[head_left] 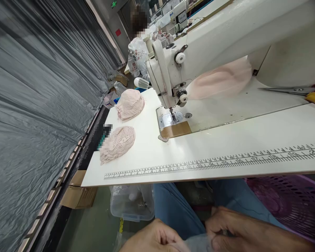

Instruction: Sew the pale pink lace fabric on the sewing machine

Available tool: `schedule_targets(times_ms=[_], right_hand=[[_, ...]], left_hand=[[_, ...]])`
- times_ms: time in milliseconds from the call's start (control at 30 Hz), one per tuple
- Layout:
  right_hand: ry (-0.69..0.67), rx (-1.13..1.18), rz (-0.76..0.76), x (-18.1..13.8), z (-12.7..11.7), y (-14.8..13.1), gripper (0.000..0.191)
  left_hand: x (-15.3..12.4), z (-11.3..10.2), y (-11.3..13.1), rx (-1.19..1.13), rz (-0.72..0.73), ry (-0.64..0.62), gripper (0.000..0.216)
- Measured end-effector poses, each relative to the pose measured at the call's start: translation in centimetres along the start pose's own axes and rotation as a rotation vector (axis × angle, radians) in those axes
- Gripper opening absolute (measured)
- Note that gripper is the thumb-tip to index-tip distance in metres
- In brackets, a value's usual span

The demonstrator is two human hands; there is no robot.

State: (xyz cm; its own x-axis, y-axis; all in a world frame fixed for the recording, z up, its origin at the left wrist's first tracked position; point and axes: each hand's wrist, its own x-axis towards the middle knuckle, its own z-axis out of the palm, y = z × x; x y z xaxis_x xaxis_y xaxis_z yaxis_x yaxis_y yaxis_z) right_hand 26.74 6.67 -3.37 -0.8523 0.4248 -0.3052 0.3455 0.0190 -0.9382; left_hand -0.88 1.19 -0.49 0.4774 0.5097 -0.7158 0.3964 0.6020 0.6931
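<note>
At the bottom of the head view, below the table's front edge and over the lap, my left hand (154, 238) is closed with its fingers pinched on a thin translucent sheet (198, 242). My right hand (228, 227) grips the other side of this sheet, fingers curled. Whether it is plastic or sheer cloth I cannot tell, and its lower part is cut off by the frame. Above the hands stands a white sewing machine (160, 75). Left of its needle, a stack of pale pink lace pieces (118, 143) and a pile of pale pink cup-shaped pieces (131, 104) lie on the table.
A ruler scale (212, 163) runs along the white table's (147, 154) front. Scissors (299, 90) and light pink cloth (223, 78) rest behind the needle area. Below are a purple basket (301, 199), a clear plastic bin (132, 206) and a carton (80, 194). Another person (139, 49) sits beyond.
</note>
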Motion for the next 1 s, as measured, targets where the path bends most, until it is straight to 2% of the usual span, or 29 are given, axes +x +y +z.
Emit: schedule_targets(times_ms=[133, 233, 400, 500, 567, 700, 900, 1000], right_hand=[[0.183, 0.097, -0.133, -0.3, 0.5, 1.5, 0.025], [0.25, 0.21, -0.134, 0.3, 1.1, 2.5, 0.027], [0.118, 0.313, -0.031, 3.5, 2.0, 2.2, 0.044], [0.074, 0.314, -0.044, 5.0, 2.2, 0.8, 0.025], [0.057, 0.289, -0.065, 5.1, 2.2, 0.1, 0.017], [-0.014, 0.255, -0.167, 3.8, 2.1, 0.0, 0.027], [0.067, 0.072, -0.107, 3.1, 1.6, 0.7, 0.018], [0.031, -0.002, -0.143, 3.1, 0.6, -0.2, 0.014]], left_hand=[[-0.2, -0.3, -0.3, -0.006, 0.014, 0.038, 0.044], [-0.5, -0.6, -0.1, 0.015, 0.056, 0.098, 0.051], [-0.9, -1.6, 0.0, 0.056, 0.081, 0.163, 0.06], [-1.5, -2.3, -0.7, 0.055, 0.078, 0.175, 0.061], [-1.8, -2.6, -1.1, 0.039, 0.074, 0.178, 0.06], [-1.9, -2.7, -1.8, -0.005, 0.071, 0.154, 0.054], [-1.6, -2.4, -1.8, -0.051, 0.076, 0.079, 0.063], [-1.7, -2.3, -1.3, -0.048, 0.094, 0.02, 0.064]])
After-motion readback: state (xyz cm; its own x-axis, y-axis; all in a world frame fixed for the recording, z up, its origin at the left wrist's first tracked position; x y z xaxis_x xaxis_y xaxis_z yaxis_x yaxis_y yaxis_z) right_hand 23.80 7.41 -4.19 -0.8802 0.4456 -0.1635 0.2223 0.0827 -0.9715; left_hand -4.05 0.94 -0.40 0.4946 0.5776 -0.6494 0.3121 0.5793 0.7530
